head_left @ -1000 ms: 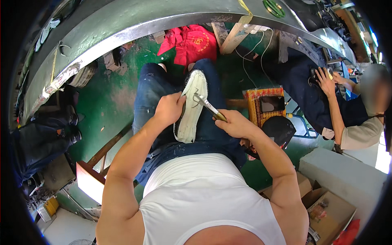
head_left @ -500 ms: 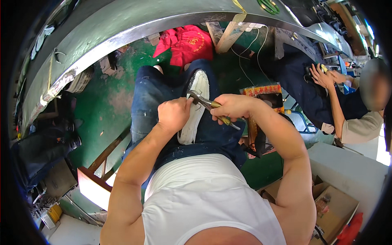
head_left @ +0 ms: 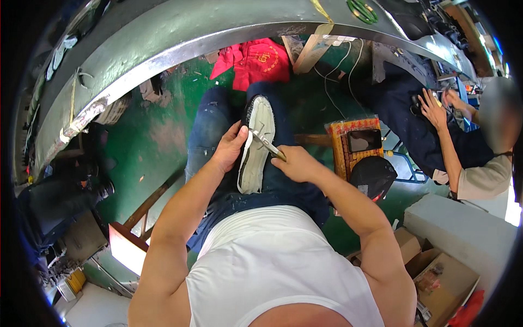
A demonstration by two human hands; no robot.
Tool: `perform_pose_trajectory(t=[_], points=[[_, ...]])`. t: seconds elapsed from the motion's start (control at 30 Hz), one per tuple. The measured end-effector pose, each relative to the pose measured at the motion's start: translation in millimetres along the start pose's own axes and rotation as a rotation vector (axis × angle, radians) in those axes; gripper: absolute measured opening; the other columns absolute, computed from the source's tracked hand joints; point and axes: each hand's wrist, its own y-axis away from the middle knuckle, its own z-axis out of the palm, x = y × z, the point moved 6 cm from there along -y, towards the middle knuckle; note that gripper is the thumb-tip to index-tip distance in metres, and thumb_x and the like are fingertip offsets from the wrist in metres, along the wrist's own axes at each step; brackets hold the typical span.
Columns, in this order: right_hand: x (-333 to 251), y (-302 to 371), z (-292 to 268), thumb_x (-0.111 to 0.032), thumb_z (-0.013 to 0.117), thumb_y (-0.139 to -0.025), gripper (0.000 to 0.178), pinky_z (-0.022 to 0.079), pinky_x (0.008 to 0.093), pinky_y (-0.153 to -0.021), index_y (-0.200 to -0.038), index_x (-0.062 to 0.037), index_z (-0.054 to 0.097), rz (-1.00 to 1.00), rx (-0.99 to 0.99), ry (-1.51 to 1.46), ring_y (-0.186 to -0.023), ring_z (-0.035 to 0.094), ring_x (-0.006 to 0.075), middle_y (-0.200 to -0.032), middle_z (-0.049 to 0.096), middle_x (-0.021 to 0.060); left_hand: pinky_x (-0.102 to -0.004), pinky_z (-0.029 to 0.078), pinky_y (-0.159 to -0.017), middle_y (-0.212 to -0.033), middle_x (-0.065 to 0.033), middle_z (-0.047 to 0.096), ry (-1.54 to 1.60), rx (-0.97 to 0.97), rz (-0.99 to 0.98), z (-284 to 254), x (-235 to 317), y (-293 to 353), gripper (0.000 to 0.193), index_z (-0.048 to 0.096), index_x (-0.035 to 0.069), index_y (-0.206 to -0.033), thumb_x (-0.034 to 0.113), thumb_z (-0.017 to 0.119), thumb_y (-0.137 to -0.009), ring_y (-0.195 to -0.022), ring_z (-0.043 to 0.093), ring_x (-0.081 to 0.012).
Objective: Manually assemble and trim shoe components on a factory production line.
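A shoe upper (head_left: pixel 265 117) lies underside up across my thighs, its pale bottom facing me and its dark edge wrapped around the toe end. My left hand (head_left: pixel 231 146) grips the left edge of this shoe, thumb on top near the pliers' head and the other fingers partly hidden at its side. In my right hand (head_left: pixel 298 163) is a pair of metal pliers (head_left: pixel 265 143), whose head reaches over the shoe to its left edge. The handles are mostly covered by my right fingers. Whether the jaws bite the edge is too small to tell.
A metal-edged workbench (head_left: pixel 180 46) curves across the far side. A red garment (head_left: pixel 261 62) lies beneath it. To the right, a slatted seat (head_left: pixel 341 150) holds a black phone (head_left: pixel 365 140) and cap (head_left: pixel 373 177). A co-worker's hand (head_left: pixel 433 111) is beyond; a cardboard box (head_left: pixel 452 280) stands lower right.
My right hand has shifted nearer my body and closed farther over the pliers' handles, which stuck out before. My left hand has turned from a pinch at the pliers to a grip on the shoe's edge.
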Motion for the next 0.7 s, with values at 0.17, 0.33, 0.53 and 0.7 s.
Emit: perform_pose_trajectory(t=[0.17, 0.33, 0.53, 0.7], points=[[20.4, -0.8, 31.0, -0.028, 0.058, -0.096, 0.028, 0.041, 0.0259, -0.043, -0.088, -0.0022, 0.06, 0.398, -0.294, -0.663, -0.046, 0.051, 0.0087, -0.071, 0.063, 0.0053, -0.0351, 0.047, -0.097, -0.128, -0.0109, 0.058, -0.003, 0.025, 0.015, -6.5, -12.1, -12.6, 0.074, 0.039, 0.002, -0.144, 0.045, 0.067, -0.091, -0.115, 0.056, -0.0197], [41.9, 17.0, 46.0, -0.022, 0.058, -0.098, 0.027, 0.039, 0.0202, -0.044, -0.11, 0.0012, 0.057, 0.445, -0.39, -1.324, -0.072, 0.061, 0.0122, -0.092, 0.062, 0.0074, -0.0358, 0.048, -0.096, -0.122, -0.0108, 0.062, -0.003, -0.018, -0.096, 26.9, 20.0, 4.1, 0.063, 0.048, 0.001, -0.137, 0.034, 0.071, -0.088, -0.111, 0.059, -0.0202], [69.2, 21.1, -4.3, -0.023, 0.062, -0.095, 0.042, 0.061, 0.0331, -0.064, -0.123, 0.0055, 0.052, 0.367, -0.7, -1.058, -0.098, 0.068, 0.0225, -0.111, 0.064, 0.015, -0.0353, 0.043, -0.101, -0.124, -0.0153, 0.061, -0.198, 0.041, -0.131, 31.5, 33.6, 3.3, 0.07, 0.044, -0.004, -0.138, 0.03, 0.072, -0.084, -0.115, 0.058, -0.0231], [46.3, 6.7, -46.4, -0.034, 0.05, -0.1, 0.034, 0.052, 0.0265, -0.053, -0.105, -0.0001, 0.056, 0.325, -0.259, -0.669, -0.072, 0.065, 0.0152, -0.085, 0.066, 0.0087, -0.0374, 0.035, -0.109, -0.139, -0.0218, 0.049, -0.338, 0.089, -0.184, 29.3, 26.6, -2.0, 0.093, 0.026, -0.01, -0.147, 0.034, 0.074, -0.081, -0.132, 0.045, -0.0282]])
